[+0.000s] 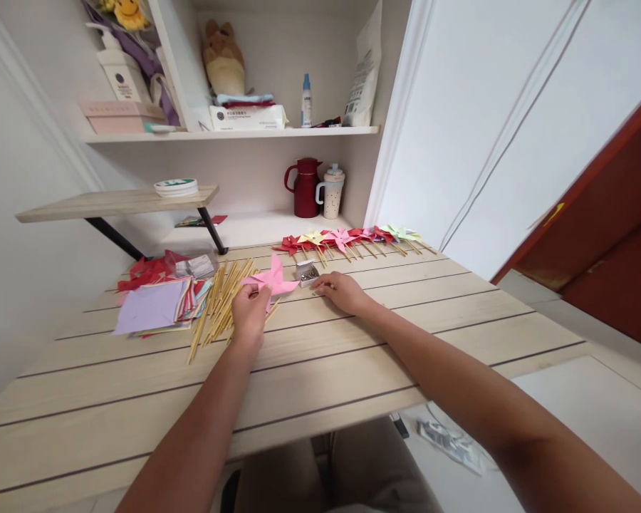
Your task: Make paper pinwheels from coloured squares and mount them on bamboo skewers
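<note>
My left hand (250, 313) pinches a pink paper pinwheel (275, 278) at its middle, above the tabletop. A small open box of metal pins (307, 273) stands just right of the pinwheel. Beside that box is my right hand (342, 291), low over the table, with its fingertips pressed together. Whatever they hold, if anything, is too small to make out. Thin wooden sticks (219, 306) lie in a loose pile to the left, partly behind my left hand. Next to them is a stack of coloured paper squares (152, 306), a lilac sheet on top.
Several pinwheels on sticks (342, 239) lie in a row along the table's back. Red paper pieces and a clear packet (197, 266) sit behind the paper stack. A small raised shelf (122, 202) stands at back left. A red jug (306, 189) and a cup (332, 192) stand beyond.
</note>
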Demonstrator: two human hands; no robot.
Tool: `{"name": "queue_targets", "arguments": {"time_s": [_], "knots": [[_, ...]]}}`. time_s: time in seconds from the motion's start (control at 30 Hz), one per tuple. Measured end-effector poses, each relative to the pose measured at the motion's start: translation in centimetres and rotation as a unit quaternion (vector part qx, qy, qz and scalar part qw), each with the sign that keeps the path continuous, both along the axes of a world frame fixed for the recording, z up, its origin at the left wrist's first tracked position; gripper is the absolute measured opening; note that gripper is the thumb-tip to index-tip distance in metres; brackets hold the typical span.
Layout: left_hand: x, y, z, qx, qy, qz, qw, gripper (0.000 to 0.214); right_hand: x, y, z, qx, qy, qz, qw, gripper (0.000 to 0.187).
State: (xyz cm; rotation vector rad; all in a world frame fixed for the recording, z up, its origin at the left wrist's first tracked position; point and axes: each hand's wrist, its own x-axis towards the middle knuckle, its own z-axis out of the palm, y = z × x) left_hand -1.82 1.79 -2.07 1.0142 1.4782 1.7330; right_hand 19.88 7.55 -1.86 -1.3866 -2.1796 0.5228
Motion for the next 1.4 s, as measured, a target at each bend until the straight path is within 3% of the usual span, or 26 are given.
{"name": "queue_targets", "arguments": {"time_s": [0.5, 0.67, 1.03, 1.4], "knots": [[0.1, 0.0, 0.1, -0.004, 0.010, -0.001, 1.000, 0.017, 0.1, -0.1, -0.1, -0.021, 0.007, 0.032, 0.999, 0.017], [0.3, -0.1, 0.1, -0.006, 0.015, -0.005, 1.000, 0.017, -0.7, 0.1, -0.1, 0.005, -0.019, 0.018, 1.000, 0.027], [0.2, 0.0, 0.0, -0.012, 0.017, -0.013, 1.000, 0.018, -0.4, 0.1, -0.5, 0.034, -0.035, 0.067, 0.997, 0.034], [0.2, 0.0, 0.0, -0.014, 0.025, -0.026, 0.999, 0.020, 0.2, 0.2, -0.1, -0.002, -0.002, 0.100, 0.995, 0.021]]}}
